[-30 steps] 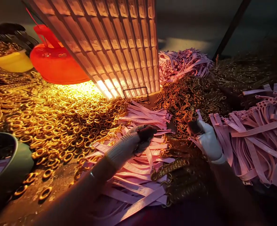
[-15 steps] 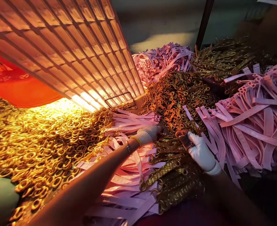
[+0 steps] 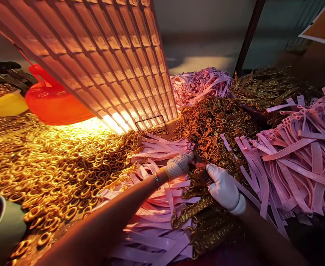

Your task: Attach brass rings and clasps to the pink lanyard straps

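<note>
My left hand (image 3: pixel 179 164), in a dotted knit glove, reaches over the pink straps (image 3: pixel 162 146) in the middle of the work surface. Its fingers are closed and point away from me; whatever they pinch is hidden. Close beside it, my right hand (image 3: pixel 223 186) wears a white glove and is curled closed, thumb forward. A dark reddish-brown patch (image 3: pixel 199 169) shows at its fingers, too unclear to name. Below both hands lie gold-coloured chain lengths (image 3: pixel 212 218) with ring ends, beside more pink straps (image 3: pixel 151 240).
Loose gold rings (image 3: pixel 54 166) cover the left side under an orange-red lamp (image 3: pixel 57 103) and a ribbed panel (image 3: pixel 118 62). A pile of metal clasps (image 3: pixel 214 118) lies ahead. Pink straps (image 3: pixel 297 155) heap up at right. A green bucket (image 3: pixel 11 225) stands at lower left.
My right hand has moved left, close to my left hand, bringing the reddish-brown patch with it. The view has shifted, showing more of the yellow bowl and the bucket on the left.
</note>
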`<act>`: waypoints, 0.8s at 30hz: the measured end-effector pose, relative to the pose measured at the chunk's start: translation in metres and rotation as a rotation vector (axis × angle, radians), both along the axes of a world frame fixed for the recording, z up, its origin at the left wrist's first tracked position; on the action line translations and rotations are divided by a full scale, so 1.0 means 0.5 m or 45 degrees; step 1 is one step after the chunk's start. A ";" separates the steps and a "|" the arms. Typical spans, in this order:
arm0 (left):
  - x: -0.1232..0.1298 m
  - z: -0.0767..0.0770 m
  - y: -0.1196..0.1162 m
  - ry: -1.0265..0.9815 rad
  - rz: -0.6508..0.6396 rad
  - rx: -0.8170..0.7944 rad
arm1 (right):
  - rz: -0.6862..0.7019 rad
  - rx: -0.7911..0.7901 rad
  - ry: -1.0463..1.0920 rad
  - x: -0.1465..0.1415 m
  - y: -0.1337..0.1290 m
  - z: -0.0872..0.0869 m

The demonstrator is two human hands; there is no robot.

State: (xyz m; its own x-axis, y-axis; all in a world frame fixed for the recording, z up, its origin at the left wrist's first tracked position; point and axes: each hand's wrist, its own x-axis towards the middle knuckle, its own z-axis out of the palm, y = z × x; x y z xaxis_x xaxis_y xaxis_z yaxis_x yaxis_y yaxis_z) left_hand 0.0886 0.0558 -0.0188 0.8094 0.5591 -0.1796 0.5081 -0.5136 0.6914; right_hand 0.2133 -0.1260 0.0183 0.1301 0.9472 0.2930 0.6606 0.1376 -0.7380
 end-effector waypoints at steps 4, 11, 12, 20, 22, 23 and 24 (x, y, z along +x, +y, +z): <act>-0.042 0.038 -0.001 -0.198 0.204 -0.164 | 0.068 0.026 0.011 -0.016 0.014 0.013; -0.183 0.127 -0.044 -0.316 0.459 -0.835 | 0.129 -0.231 -0.358 -0.067 0.076 0.051; -0.194 0.127 -0.054 -0.357 0.504 -0.897 | 0.131 -0.289 -0.439 -0.077 0.085 0.055; -0.211 0.073 -0.075 -0.373 0.420 -0.571 | 0.232 -0.392 -0.808 -0.129 0.115 0.045; -0.211 0.062 -0.069 -0.400 0.344 -0.493 | 0.209 -0.408 -0.853 -0.132 0.114 0.040; -0.211 0.055 -0.068 -0.413 0.308 -0.489 | 0.187 -0.415 -0.865 -0.133 0.114 0.039; -0.210 0.048 -0.068 -0.419 0.277 -0.493 | 0.164 -0.423 -0.871 -0.133 0.115 0.039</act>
State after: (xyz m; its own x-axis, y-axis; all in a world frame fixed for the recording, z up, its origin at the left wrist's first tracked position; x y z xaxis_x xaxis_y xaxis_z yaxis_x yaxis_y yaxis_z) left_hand -0.0162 0.0218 0.0055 0.7306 0.6632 -0.1626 0.2994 -0.0972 0.9492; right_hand 0.1467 -0.0687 0.0377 -0.0952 0.9949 -0.0338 0.9785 0.0873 -0.1868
